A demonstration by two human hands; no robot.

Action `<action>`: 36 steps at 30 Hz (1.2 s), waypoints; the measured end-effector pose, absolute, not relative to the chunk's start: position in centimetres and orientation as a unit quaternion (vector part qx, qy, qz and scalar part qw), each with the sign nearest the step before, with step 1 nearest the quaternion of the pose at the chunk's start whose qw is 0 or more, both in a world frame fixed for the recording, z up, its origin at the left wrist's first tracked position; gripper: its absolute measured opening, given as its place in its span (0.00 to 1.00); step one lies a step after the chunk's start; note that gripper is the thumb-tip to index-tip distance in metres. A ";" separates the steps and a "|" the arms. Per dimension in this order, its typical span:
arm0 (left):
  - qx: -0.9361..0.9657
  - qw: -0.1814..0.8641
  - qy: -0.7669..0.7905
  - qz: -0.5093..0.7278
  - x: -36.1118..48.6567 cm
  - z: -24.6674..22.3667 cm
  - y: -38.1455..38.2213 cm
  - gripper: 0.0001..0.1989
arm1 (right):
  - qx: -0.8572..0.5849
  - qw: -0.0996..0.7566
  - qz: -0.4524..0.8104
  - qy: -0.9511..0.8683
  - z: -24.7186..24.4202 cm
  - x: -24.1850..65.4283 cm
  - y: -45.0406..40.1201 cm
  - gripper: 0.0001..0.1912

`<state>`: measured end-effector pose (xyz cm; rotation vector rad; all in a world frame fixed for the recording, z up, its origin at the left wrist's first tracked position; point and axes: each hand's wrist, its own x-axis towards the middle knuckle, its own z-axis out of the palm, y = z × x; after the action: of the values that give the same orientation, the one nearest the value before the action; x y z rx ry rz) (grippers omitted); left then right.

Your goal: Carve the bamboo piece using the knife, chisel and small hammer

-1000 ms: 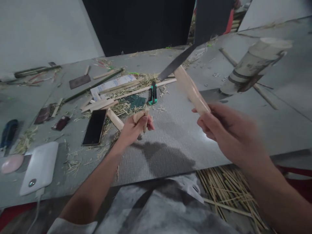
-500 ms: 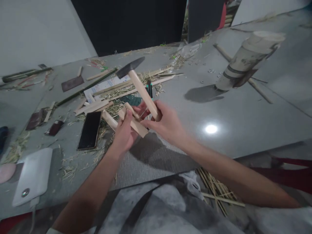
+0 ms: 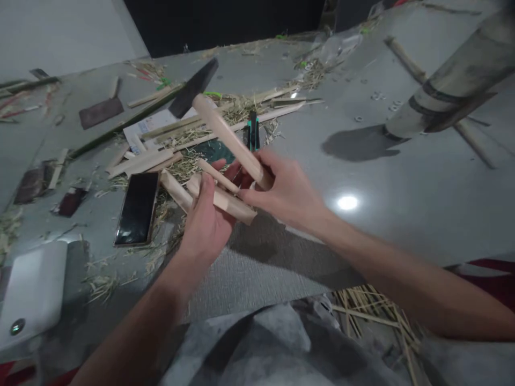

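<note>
My left hand (image 3: 207, 230) is closed around a pale split piece of wood or bamboo (image 3: 237, 208), its thumb lying on top. My right hand (image 3: 292, 185) grips the wooden handle of a hammer (image 3: 229, 139), whose dark head points up and to the left. The right thumb and fingertips also touch the near end of a thin wooden stick (image 3: 215, 174), which lies just above the split piece. Some fingers of both hands are hidden behind these pieces. Another pale split piece (image 3: 177, 190) rests on the table left of my left hand.
A phone (image 3: 137, 209) lies to the left, with a white power bank (image 3: 34, 289) nearer me. Behind my hands are a green-and-black cutter (image 3: 253, 131), wood strips and shavings. A thick bamboo tube on stick legs (image 3: 462, 75) stands at right. Thin sticks (image 3: 370, 311) lie below the table edge.
The view has moved closer. More of the thin stick shows between my hands, and the right thumb now reaches its end. The hammer, still in my right hand, leans further left.
</note>
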<state>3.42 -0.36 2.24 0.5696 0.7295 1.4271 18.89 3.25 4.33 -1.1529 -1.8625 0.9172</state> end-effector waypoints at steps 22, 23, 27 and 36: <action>0.176 0.570 0.396 0.698 2.1 2.5 0.7 0.16 | -0.541 0.294 0.218 -0.757 2.4 21.3 5.4 0.10; 0.163 0.568 0.382 0.711 1.9 2.9 0.8 0.19 | -0.547 0.272 0.191 -0.768 2.2 21.5 5.5 0.10; 0.133 0.590 0.310 0.733 1.4 4.8 0.7 0.32 | -0.526 0.204 0.148 -0.812 1.4 21.8 5.5 0.09; 0.179 0.583 0.306 0.731 1.1 6.4 -0.2 0.36 | -0.479 0.242 0.107 -0.837 1.8 21.5 5.0 0.04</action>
<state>1.11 -0.18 6.37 0.4177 0.7138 1.7070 21.51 4.96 1.82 -1.3099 -2.2886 0.2924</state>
